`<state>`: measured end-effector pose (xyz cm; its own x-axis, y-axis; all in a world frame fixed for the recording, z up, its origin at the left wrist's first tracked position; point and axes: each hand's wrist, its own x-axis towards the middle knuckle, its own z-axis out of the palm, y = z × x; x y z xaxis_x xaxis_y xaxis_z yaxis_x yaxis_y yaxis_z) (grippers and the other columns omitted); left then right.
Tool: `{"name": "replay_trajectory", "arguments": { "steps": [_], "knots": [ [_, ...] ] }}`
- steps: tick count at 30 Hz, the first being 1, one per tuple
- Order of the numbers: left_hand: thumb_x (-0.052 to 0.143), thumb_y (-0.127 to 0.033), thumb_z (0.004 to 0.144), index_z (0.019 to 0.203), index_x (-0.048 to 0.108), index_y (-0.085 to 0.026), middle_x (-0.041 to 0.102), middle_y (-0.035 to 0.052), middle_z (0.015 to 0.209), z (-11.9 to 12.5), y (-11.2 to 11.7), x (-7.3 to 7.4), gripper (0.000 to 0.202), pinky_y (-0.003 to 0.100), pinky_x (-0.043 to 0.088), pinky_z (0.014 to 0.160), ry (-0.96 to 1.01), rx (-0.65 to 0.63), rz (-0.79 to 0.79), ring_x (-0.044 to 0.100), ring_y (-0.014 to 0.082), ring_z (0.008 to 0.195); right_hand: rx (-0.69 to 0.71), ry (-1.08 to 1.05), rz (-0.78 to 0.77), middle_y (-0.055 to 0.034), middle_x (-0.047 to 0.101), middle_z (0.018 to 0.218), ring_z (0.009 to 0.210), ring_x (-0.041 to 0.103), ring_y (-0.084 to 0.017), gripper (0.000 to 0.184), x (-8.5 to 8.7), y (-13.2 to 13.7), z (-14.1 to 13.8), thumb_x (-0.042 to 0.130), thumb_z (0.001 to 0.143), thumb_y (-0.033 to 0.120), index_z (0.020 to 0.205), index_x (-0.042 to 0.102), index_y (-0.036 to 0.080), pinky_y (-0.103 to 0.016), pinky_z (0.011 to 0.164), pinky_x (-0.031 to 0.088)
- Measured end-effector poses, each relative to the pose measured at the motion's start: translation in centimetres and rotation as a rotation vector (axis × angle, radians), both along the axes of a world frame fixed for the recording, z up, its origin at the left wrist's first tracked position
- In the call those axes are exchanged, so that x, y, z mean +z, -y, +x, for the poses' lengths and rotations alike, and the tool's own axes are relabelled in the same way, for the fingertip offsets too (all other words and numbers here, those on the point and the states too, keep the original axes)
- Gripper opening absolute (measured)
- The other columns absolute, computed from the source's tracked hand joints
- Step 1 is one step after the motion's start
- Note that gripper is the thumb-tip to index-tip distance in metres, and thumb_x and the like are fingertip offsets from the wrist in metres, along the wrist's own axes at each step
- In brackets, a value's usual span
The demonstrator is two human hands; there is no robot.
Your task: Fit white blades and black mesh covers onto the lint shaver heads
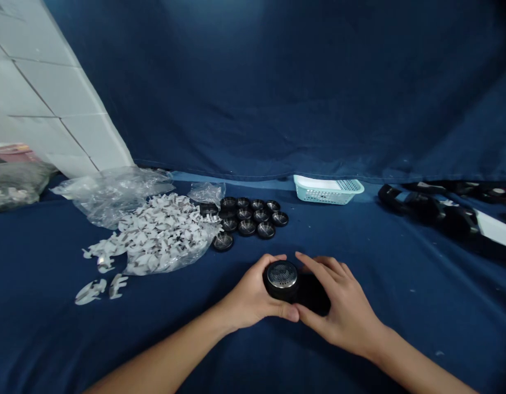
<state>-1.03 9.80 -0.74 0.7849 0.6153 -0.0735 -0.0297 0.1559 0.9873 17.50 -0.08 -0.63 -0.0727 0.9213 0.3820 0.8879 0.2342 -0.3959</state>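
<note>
A black fabric shaver [312,293] with a round, perforated metal head [282,275] is between my two hands, just above the blue cloth. My left hand [253,298] curves around the head, its thumb along the near side and its fingers behind. Closed around the black body is my right hand [345,309], thumb in front and fingers over the far side. The thumbs nearly meet at the near edge. Beyond my left hand lie several round black caps [247,227] with shiny insides, grouped in rows.
Many small white plastic pieces [166,230] spill from a clear bag [113,189] on the left. A light-blue basket [329,196] stands at the back. More black items [437,210] and a white strip [497,227] lie at right. A white tiled wall [59,87] rises at back left.
</note>
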Motion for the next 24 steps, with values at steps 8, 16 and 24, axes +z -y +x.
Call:
{"name": "replay_trajectory", "arguments": {
  "steps": [8, 16, 24],
  "knots": [
    [0.091, -0.022, 0.051, 0.120, 0.053, -0.021, 0.059, 0.0100, 0.124, -0.2, 0.0, 0.2, 0.078, 0.044, 0.040, 0.100, -0.030, 0.001, -0.047, 0.052, 0.0302, 0.120, 0.021, -0.230, -0.194, -0.0080, 0.063, 0.116, 0.105, 0.060, -0.029, 0.072, -0.3, 0.5, 0.7, 0.067, 0.082, 0.044, 0.143, 0.031, 0.031, -0.050, 0.090, 0.047],
    [0.084, -0.029, 0.067, 0.106, 0.062, -0.017, 0.066, 0.0074, 0.105, -1.0, -1.0, 0.9, 0.047, 0.035, 0.048, 0.085, 0.031, 0.184, -0.204, 0.061, 0.0235, 0.099, -0.003, -0.795, -0.359, -0.0068, 0.062, 0.120, 0.109, 0.061, -0.026, 0.050, 0.0, 0.0, 2.1, 0.065, 0.085, 0.045, 0.129, 0.048, 0.029, -0.043, 0.093, 0.050],
    [0.080, -0.027, 0.074, 0.105, 0.061, -0.017, 0.064, 0.0068, 0.107, -1.2, -1.1, 0.8, 0.037, 0.035, 0.052, 0.080, 0.140, 0.257, -0.344, 0.062, 0.0225, 0.097, 0.029, -0.952, -0.380, -0.0068, 0.061, 0.118, 0.105, 0.063, -0.026, 0.048, -0.5, 0.0, 1.8, 0.068, 0.083, 0.043, 0.126, 0.051, 0.030, -0.042, 0.090, 0.052]
  ]
}}
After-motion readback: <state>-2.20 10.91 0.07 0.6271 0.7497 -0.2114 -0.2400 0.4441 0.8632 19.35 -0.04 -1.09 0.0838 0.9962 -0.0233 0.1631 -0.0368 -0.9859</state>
